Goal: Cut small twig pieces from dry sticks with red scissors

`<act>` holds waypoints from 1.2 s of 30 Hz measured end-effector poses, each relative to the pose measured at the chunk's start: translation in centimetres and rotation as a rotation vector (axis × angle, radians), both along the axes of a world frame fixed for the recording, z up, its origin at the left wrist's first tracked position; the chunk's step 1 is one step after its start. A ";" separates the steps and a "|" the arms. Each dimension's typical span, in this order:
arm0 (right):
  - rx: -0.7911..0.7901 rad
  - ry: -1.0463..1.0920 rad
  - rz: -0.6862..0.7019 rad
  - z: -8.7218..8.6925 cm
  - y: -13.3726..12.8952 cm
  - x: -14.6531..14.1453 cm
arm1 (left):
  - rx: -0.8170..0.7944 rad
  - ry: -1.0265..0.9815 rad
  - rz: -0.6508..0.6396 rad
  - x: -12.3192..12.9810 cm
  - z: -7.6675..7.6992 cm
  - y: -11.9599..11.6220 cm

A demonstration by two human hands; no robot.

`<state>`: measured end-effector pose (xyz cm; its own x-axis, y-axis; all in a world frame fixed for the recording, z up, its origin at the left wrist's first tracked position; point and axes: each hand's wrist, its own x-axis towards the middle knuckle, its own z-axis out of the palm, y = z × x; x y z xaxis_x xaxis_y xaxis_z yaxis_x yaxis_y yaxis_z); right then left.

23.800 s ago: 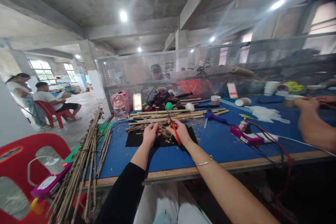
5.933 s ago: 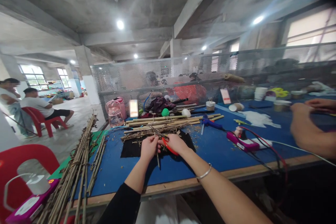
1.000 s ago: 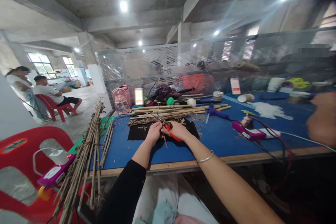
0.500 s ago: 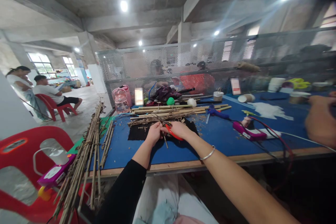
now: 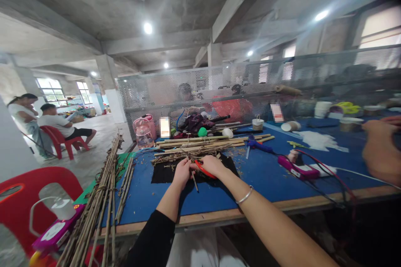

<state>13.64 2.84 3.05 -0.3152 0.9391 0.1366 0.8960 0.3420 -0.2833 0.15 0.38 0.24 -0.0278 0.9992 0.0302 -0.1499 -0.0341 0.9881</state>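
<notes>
My left hand (image 5: 183, 172) is closed around a thin dry twig (image 5: 195, 182), whose lower end points down toward me. Close beside it, my right hand (image 5: 214, 167) grips red-handled scissors (image 5: 203, 170); their blades reach toward the twig at my left fingers, and whether they touch it I cannot make out. Both hands are over a black cloth (image 5: 161, 174) on the blue tabletop (image 5: 144, 201). Just beyond them lies a heap of dry twigs (image 5: 169, 157), with longer pale sticks (image 5: 181, 143) behind it.
A long bundle of sticks (image 5: 102, 190) leans over the table's left edge by a red chair (image 5: 46, 179). To the right are a blue glue gun (image 5: 260, 145), a purple power strip (image 5: 297, 170) with cords, and another person's arm (image 5: 380, 152). A perforated metal screen (image 5: 150, 91) stands behind.
The camera view has tilted up, so the table sits lower in the picture. Both hands stay together at the twig, with the scissors still in my right hand.
</notes>
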 end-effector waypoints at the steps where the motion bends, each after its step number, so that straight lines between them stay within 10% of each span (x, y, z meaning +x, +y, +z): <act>1: 0.003 0.007 -0.001 0.0 -0.1 -0.1 | 0.014 -0.017 -0.006 0.0 0.0 0.0; 36: 0.094 0.121 0.014 -0.2 -1.0 -0.1 | 0.136 -0.116 -0.032 -0.2 0.1 -0.1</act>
<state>13.54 1.86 2.83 -0.3041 0.9161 0.2614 0.8523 0.3842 -0.3550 -0.06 0.23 0.36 -0.0075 0.9865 0.1638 -0.2661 -0.1599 0.9506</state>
